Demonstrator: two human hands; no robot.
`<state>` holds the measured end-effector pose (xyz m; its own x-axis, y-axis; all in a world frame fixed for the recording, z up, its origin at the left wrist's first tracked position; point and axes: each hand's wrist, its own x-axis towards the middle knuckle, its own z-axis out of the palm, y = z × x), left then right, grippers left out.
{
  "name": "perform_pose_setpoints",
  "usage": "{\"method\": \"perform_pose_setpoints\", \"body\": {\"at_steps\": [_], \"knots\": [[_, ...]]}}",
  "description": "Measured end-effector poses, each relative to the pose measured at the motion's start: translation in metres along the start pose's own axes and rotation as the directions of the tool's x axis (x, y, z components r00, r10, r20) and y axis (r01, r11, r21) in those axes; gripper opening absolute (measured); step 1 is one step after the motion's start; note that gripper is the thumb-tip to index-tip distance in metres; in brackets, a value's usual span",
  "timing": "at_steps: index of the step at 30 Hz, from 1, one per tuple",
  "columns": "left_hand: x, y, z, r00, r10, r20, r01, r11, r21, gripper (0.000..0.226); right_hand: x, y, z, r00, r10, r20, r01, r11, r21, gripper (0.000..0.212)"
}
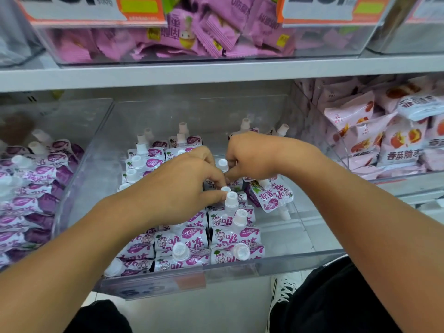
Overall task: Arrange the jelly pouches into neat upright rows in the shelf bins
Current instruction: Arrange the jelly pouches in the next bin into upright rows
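Observation:
White-and-purple jelly pouches [234, 236] with white screw caps stand in rows in the clear middle bin [276, 260]. More of them stand at the back left [146, 155]. One loose pouch [271, 195] lies tilted, cap down, on the bin's bare right side. My left hand [182, 186] reaches in from the left, and its thumb and fingertips pinch the top of a pouch in the middle row by its cap [231, 199]. My right hand [252, 157] is just behind it, fingers curled down onto a pouch top beside another cap [222, 164]. Its fingertips are hidden.
The left bin [96, 131] holds darker purple pouches [31, 188] lying flat. Pink snack bags [384, 140] fill the right bin. A shelf edge [216, 70] runs overhead, with a bin of purple candy packs [192, 32] above it. A shoe [281, 292] shows on the floor below.

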<state>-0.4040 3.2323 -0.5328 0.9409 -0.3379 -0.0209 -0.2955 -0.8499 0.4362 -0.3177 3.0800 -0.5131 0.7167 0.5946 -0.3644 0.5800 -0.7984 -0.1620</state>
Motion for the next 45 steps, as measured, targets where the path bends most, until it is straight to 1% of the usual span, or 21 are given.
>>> {"method": "perform_pose_setpoints", "body": {"at_steps": [3,5,7,9,10,11,12,13,15,16,18,23,26,29,31,33,36,37,38,42,45], "knots": [[0.000,-0.003,0.000,0.999,-0.007,-0.033,0.007,1.000,0.007,0.018,-0.005,0.000,-0.003,0.987,-0.032,0.155,0.041,0.998,-0.051,0.032],[0.002,-0.003,0.000,0.999,-0.045,-0.029,0.045,0.999,0.003,0.017,-0.008,-0.002,-0.004,0.978,-0.039,0.204,0.062,0.992,-0.107,0.031],[0.004,-0.004,-0.001,0.997,-0.082,0.000,0.082,0.996,-0.036,0.018,-0.009,-0.001,-0.007,0.976,-0.039,0.216,0.067,0.990,-0.124,0.032],[0.007,-0.004,-0.003,0.994,-0.090,0.058,0.093,0.994,-0.058,0.022,-0.011,0.003,-0.012,0.973,-0.030,0.228,0.049,0.996,-0.079,0.026],[0.008,-0.004,-0.005,0.993,-0.086,0.084,0.090,0.995,-0.042,0.024,-0.013,0.005,-0.014,0.976,-0.020,0.217,0.032,0.998,-0.049,0.021],[0.009,-0.004,-0.006,0.992,-0.078,0.100,0.078,0.997,-0.004,0.022,-0.016,0.006,-0.015,0.982,-0.007,0.191,0.015,0.999,-0.043,0.022],[0.010,-0.004,-0.007,0.992,-0.064,0.106,0.061,0.997,0.037,0.018,-0.018,0.008,-0.015,0.988,0.015,0.152,-0.003,0.996,-0.085,0.036],[0.010,-0.004,-0.006,0.992,-0.054,0.110,0.047,0.997,0.066,0.018,-0.018,0.009,-0.013,0.990,0.051,0.132,-0.027,0.983,-0.182,0.052],[0.009,-0.003,-0.006,0.993,-0.053,0.110,0.045,0.996,0.071,0.022,-0.017,0.006,-0.004,0.978,0.138,0.155,-0.072,0.926,-0.370,0.079],[0.009,-0.003,-0.006,0.992,-0.056,0.111,0.050,0.997,0.062,0.024,-0.014,0.005,0.002,0.966,0.178,0.185,-0.092,0.913,-0.398,0.089],[0.009,-0.003,-0.005,0.993,-0.056,0.105,0.050,0.997,0.058,0.028,-0.010,0.002,0.009,0.958,0.203,0.203,-0.109,0.911,-0.397,0.097],[0.010,0.000,-0.005,0.996,-0.047,0.075,0.043,0.998,0.047,0.029,-0.014,0.006,0.007,0.973,0.187,0.133,-0.158,0.967,-0.200,0.081],[0.012,0.000,-0.002,0.997,-0.056,0.059,0.052,0.997,0.054,0.030,-0.009,0.002,0.014,0.967,0.192,0.168,-0.148,0.958,-0.244,0.084],[0.014,0.001,0.001,0.997,-0.075,0.028,0.074,0.996,0.054,0.031,-0.005,0.002,0.010,0.963,0.195,0.185,-0.145,0.957,-0.251,0.066],[0.014,0.001,0.001,0.996,-0.080,0.031,0.079,0.996,0.051,0.033,-0.007,0.010,0.000,0.980,0.178,0.085,-0.151,0.953,-0.262,0.038],[0.014,0.000,0.000,0.996,-0.083,0.044,0.081,0.995,0.049,0.034,-0.015,0.025,-0.012,0.986,0.152,-0.063,-0.161,0.973,-0.165,0.013],[0.014,-0.002,0.001,0.996,-0.080,0.048,0.078,0.996,0.049,0.034,-0.022,0.032,-0.024,0.959,0.167,-0.230,-0.150,0.985,0.087,0.014],[0.014,-0.002,0.000,0.996,-0.080,0.044,0.078,0.996,0.049,0.034,-0.018,0.029,-0.023,0.957,0.168,-0.236,-0.149,0.984,0.093,0.013],[0.014,-0.002,0.000,0.996,-0.079,0.038,0.077,0.996,0.047,0.034,-0.012,0.025,-0.021,0.964,0.170,-0.202,-0.154,0.984,0.092,0.014],[0.013,0.001,-0.001,0.997,-0.076,0.031,0.075,0.996,0.042,0.033,0.008,0.011,-0.014,0.974,0.209,0.088,-0.221,0.961,0.167,0.024],[0.013,0.002,-0.002,0.996,-0.082,0.028,0.081,0.996,0.044,0.033,0.004,0.012,-0.017,0.964,0.207,0.165,-0.242,0.942,0.231,0.030]]}}
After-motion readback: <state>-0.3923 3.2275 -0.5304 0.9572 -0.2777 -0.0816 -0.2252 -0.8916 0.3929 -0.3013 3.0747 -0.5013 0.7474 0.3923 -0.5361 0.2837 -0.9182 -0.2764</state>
